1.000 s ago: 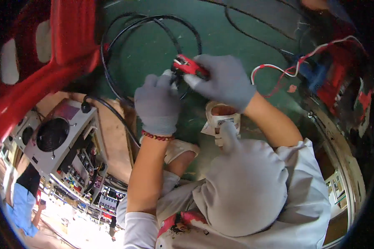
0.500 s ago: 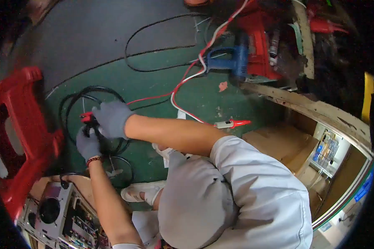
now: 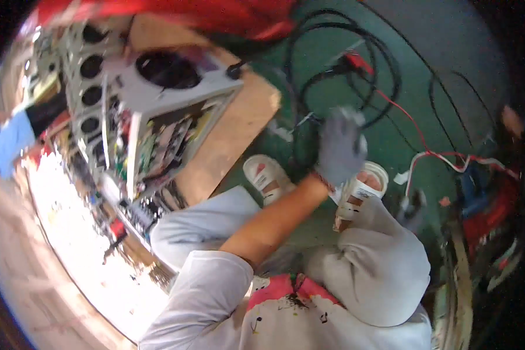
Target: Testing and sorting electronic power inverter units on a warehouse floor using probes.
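My left hand, in a grey glove, is above the green floor beside my sandalled foot. It is smeared by motion, so its fingers and anything in them cannot be made out. Beyond it lies a coiled black cable, with a red connector resting within the loops and a thin red wire running from it. Past my right knee, a blurred grey glove shows my right hand low over the floor, near the end of a white cable. Its fingers are not clear.
At left, a metal-cased machine with a round fan and circuit boards stands on a wooden board. Something red spans the upper edge. A blurred blue heat gun lies at right. Someone in blue is at far left.
My view has swung left and downward. Both hands have come away from the red connector, which now lies on the floor; my right hand has gone over beside the white cable.
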Action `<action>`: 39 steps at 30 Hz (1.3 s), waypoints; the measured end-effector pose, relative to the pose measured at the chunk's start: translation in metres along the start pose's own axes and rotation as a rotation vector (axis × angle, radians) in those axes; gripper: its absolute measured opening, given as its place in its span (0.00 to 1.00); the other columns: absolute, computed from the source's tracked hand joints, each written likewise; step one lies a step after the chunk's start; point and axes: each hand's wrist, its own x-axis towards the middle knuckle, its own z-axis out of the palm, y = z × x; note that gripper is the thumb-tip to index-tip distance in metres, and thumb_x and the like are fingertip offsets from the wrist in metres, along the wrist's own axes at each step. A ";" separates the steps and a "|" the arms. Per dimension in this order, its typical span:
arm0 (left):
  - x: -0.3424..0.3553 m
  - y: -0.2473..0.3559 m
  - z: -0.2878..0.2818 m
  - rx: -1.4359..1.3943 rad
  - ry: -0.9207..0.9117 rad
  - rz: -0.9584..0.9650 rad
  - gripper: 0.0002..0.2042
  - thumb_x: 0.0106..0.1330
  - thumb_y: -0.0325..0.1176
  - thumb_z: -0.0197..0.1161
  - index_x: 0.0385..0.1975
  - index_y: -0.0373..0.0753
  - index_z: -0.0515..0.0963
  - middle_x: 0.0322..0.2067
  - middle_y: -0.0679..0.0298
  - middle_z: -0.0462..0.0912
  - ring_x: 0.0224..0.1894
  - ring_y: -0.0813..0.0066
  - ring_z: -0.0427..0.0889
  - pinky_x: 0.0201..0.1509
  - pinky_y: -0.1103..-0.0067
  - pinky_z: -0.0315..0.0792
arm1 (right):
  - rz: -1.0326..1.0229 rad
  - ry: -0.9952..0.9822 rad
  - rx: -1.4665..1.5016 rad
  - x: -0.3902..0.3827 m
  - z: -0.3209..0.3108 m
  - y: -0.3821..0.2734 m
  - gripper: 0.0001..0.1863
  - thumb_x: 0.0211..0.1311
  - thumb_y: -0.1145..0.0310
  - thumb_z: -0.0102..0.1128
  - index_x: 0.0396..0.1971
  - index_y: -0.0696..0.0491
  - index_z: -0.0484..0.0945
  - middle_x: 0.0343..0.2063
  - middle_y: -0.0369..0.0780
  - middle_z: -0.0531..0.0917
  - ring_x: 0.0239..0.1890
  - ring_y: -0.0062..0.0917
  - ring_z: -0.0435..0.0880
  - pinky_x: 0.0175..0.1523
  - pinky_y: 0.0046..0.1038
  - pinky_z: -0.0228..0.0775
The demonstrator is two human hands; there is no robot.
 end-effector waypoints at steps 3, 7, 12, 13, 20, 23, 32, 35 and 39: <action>-0.084 0.002 -0.010 -0.179 -0.462 -0.168 0.18 0.57 0.37 0.60 0.46 0.38 0.74 0.44 0.47 0.76 0.47 0.49 0.75 0.52 0.60 0.70 | 0.066 -0.029 -0.251 -0.049 -0.015 0.025 0.21 0.58 0.62 0.57 0.51 0.53 0.72 0.48 0.45 0.76 0.53 0.39 0.72 0.59 0.40 0.59; -0.143 -0.018 -0.005 -0.071 -1.249 -0.324 0.10 0.60 0.35 0.57 0.33 0.36 0.79 0.36 0.47 0.81 0.38 0.49 0.81 0.44 0.61 0.75 | 0.149 -0.035 -0.554 -0.099 -0.017 0.060 0.25 0.56 0.60 0.57 0.54 0.52 0.70 0.51 0.46 0.73 0.58 0.41 0.67 0.64 0.44 0.52; -0.147 -0.027 -0.009 -0.185 -0.980 -0.578 0.15 0.58 0.33 0.63 0.45 0.38 0.78 0.36 0.54 0.83 0.40 0.60 0.83 0.45 0.69 0.76 | 0.168 -0.040 -0.699 -0.115 -0.012 0.112 0.29 0.52 0.58 0.59 0.56 0.50 0.69 0.55 0.46 0.70 0.64 0.42 0.61 0.67 0.49 0.47; -0.144 -0.028 -0.011 -0.192 -0.984 -0.528 0.15 0.58 0.33 0.63 0.45 0.38 0.78 0.36 0.54 0.83 0.40 0.60 0.83 0.45 0.69 0.76 | 0.179 -0.020 -0.754 -0.117 -0.014 0.117 0.27 0.52 0.59 0.60 0.54 0.49 0.71 0.53 0.45 0.71 0.61 0.41 0.64 0.68 0.50 0.45; -0.102 -0.021 -0.022 -0.270 -0.858 -0.470 0.20 0.59 0.37 0.64 0.50 0.37 0.76 0.41 0.52 0.83 0.42 0.64 0.83 0.47 0.72 0.75 | 0.131 -0.014 -0.583 -0.056 -0.104 0.042 0.21 0.54 0.67 0.60 0.48 0.57 0.73 0.37 0.51 0.77 0.41 0.48 0.74 0.46 0.42 0.67; -0.080 0.012 -0.045 -0.334 -1.054 -0.442 0.17 0.62 0.32 0.60 0.49 0.35 0.76 0.43 0.55 0.82 0.45 0.67 0.81 0.51 0.73 0.74 | 0.100 0.158 -0.044 -0.010 -0.172 -0.029 0.21 0.54 0.71 0.61 0.49 0.59 0.72 0.44 0.46 0.77 0.49 0.35 0.76 0.54 0.34 0.67; -0.079 0.113 -0.130 -1.183 -0.781 -0.447 0.21 0.63 0.34 0.60 0.54 0.32 0.69 0.48 0.62 0.78 0.49 0.68 0.78 0.56 0.70 0.71 | 0.048 -0.172 1.361 0.056 -0.145 -0.156 0.32 0.59 0.51 0.63 0.58 0.50 0.64 0.55 0.42 0.73 0.59 0.37 0.72 0.61 0.43 0.66; -0.083 0.137 -0.117 -1.776 -0.245 -0.527 0.26 0.64 0.34 0.60 0.61 0.35 0.62 0.56 0.62 0.70 0.56 0.71 0.72 0.60 0.71 0.68 | 0.045 -0.481 1.344 0.038 -0.099 -0.162 0.34 0.55 0.50 0.66 0.58 0.45 0.64 0.57 0.43 0.73 0.60 0.38 0.71 0.62 0.44 0.67; -0.082 0.114 -0.105 -1.881 0.165 -0.821 0.20 0.67 0.41 0.57 0.55 0.39 0.66 0.52 0.56 0.74 0.56 0.63 0.73 0.62 0.63 0.65 | -0.028 -0.865 1.157 0.030 -0.079 -0.172 0.28 0.55 0.54 0.67 0.52 0.49 0.67 0.50 0.45 0.78 0.51 0.37 0.79 0.54 0.40 0.73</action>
